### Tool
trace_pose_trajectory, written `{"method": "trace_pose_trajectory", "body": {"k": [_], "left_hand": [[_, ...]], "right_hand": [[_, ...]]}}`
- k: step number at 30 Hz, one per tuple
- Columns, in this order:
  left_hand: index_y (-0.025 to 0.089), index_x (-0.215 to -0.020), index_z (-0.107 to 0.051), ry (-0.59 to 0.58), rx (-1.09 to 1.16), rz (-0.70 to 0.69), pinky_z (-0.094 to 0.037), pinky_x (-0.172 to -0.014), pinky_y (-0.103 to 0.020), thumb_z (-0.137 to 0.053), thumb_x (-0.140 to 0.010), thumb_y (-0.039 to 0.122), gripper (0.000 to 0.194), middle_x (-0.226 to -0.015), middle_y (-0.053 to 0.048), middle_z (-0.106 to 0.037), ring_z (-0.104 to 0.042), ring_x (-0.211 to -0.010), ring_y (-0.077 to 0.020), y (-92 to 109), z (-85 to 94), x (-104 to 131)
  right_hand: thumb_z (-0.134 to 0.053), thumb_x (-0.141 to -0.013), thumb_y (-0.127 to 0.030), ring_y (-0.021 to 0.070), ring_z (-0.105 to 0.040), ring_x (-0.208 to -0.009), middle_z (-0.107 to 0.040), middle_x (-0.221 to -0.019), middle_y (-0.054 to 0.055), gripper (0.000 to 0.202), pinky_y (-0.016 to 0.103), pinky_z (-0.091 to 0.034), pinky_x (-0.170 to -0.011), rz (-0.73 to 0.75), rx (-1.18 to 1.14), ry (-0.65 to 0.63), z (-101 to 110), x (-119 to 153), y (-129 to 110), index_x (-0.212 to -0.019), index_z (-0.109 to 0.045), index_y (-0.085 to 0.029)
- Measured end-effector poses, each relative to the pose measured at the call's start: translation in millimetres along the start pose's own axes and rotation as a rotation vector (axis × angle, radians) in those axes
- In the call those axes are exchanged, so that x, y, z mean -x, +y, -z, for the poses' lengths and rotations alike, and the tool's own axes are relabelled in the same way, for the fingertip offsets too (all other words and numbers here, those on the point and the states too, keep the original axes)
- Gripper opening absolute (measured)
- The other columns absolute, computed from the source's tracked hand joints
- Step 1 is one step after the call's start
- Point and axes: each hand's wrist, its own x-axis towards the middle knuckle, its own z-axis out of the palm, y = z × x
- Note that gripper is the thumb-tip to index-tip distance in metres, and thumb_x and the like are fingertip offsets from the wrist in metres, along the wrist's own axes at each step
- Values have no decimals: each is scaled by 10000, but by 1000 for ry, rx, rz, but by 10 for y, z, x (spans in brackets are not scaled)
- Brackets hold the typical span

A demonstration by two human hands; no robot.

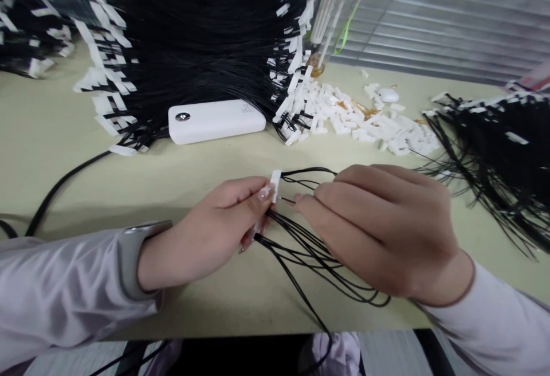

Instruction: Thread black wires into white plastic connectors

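Between thumb and fingers, my left hand (215, 221) grips a small white connector housing (276, 185), held upright. Several thin black wires (309, 169) leave the housing's right side near its top. A bundle of black wires (301, 238) also runs out below my left fingers, looping to the right under my right hand. My right hand (382, 227) is closed in a pinch on a thin black wire; its bare metal tip (283, 199) points left at the housing. The fingertips of my left hand behind the housing are partly hidden.
A large stack of black cables (206, 32) with white connectors stands at the back. Before it lies a white power bank (217, 121). Loose white housings (339, 106) are heaped near a clear bottle (330, 15). More black wires (511, 158) lie at right.
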Motion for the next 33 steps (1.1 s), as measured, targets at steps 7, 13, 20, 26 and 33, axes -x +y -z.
{"method": "trace_pose_trajectory", "body": {"k": [7, 13, 20, 26, 33], "left_hand": [[176, -661, -456, 19, 2, -3, -298, -412, -158, -385, -806, 434, 304, -551, 28, -444, -369, -471, -66, -5, -6, 14], [177, -637, -449, 32, -13, -43, -305, -406, -170, -390, -803, 433, 310, -564, 27, -441, -391, -470, -76, -31, -22, 29], [174, -646, -468, 17, 7, -12, -279, -395, -160, -367, -811, 429, 320, -542, 26, -423, -340, -456, -71, 5, -14, 15], [178, -704, -487, -40, 20, 6, -258, -388, -150, -374, -810, 426, 292, -538, 38, -374, -301, -458, -67, 52, -26, 31], [176, -680, -482, -16, -8, -31, -277, -395, -156, -380, -804, 430, 300, -562, 28, -403, -324, -470, -72, 24, -34, 35]], "right_hand": [[-526, -705, -119, 106, -445, -509, -556, -554, -9, 161, 270, -322, -470, -6, 4, -9, -12, 23, -4, -559, -570, -171], [-550, -706, -153, 109, -464, -572, -548, -606, 6, 102, 261, -366, -528, -68, -35, -44, -69, 98, -3, -608, -572, -161], [-505, -735, -141, 115, -463, -564, -579, -625, -10, 115, 267, -340, -496, 62, 25, -45, -74, 67, 43, -651, -576, -173], [-496, -749, -164, 110, -474, -531, -591, -591, -19, 147, 275, -353, -480, 143, 51, -10, -20, 19, 47, -636, -590, -178], [-502, -747, -150, 122, -484, -577, -579, -620, -12, 131, 271, -341, -483, 124, 60, -61, -146, 67, 74, -649, -582, -181]]}}
